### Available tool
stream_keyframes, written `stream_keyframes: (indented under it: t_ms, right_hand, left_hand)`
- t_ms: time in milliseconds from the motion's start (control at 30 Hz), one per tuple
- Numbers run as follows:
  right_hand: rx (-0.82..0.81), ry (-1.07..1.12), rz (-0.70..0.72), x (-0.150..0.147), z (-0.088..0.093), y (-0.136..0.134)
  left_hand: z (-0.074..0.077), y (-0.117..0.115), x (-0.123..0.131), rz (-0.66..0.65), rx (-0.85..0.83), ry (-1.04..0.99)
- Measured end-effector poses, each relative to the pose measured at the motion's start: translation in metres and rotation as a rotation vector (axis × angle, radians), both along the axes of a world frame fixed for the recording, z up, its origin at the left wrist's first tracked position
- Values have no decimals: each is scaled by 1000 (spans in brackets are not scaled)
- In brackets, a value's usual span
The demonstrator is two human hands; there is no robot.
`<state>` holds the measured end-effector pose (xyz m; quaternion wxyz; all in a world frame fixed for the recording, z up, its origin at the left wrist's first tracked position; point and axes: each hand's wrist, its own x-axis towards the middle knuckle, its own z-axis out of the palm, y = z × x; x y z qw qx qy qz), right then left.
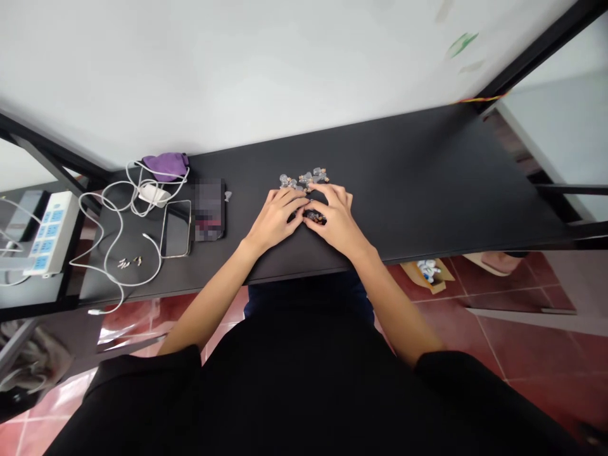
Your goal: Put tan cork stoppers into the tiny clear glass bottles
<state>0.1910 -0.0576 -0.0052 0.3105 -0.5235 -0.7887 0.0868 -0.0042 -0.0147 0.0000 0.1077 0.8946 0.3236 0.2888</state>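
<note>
My left hand [280,215] and my right hand [335,218] meet over the front half of the black table. Their fingers are bent inward and the fingertips come together, closed in a pinch. What lies between those tips is too small and covered to make out. Under and between the hands are small dark and orange-tipped pieces [316,218], partly hidden by my right thumb and fingers. Just beyond the fingers is a loose cluster of small clear pieces with orange ends [313,175]. More clear pieces [285,181] sit above my left fingers.
Left on the black table [418,183] lie a phone [176,229], a dark flat case [209,209], a purple cloth [167,166], a white charger [154,195] with looping cable and several tiny pieces [130,262]. A power strip [53,231] is farther left. A cardboard box [430,274] is on the floor.
</note>
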Motion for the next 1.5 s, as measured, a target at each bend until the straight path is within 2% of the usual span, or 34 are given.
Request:
stream_keyframes:
  t_ms: [133,367,533,667,1000,1500]
  right_hand:
    - [8,16,6,1,-2,0]
    - [33,122,7,1,-2,0]
    - [87,424,-50,8,-4,2]
    - [117,631,-178,13,-10,4]
    - [111,634,-310,15,-5,6]
    - [50,761,-334,11,-3,7]
  left_hand:
    - [-1,-1,1,31,-18,-1]
    - [-1,-2,1,9,-56,45]
    - [-3,-1,1,-12,-41,70]
    - [-5,0,0,-36,-6,54]
    - [-5,2,-2,-59,-3,72]
    - [-6,5,-1,-106,55,89]
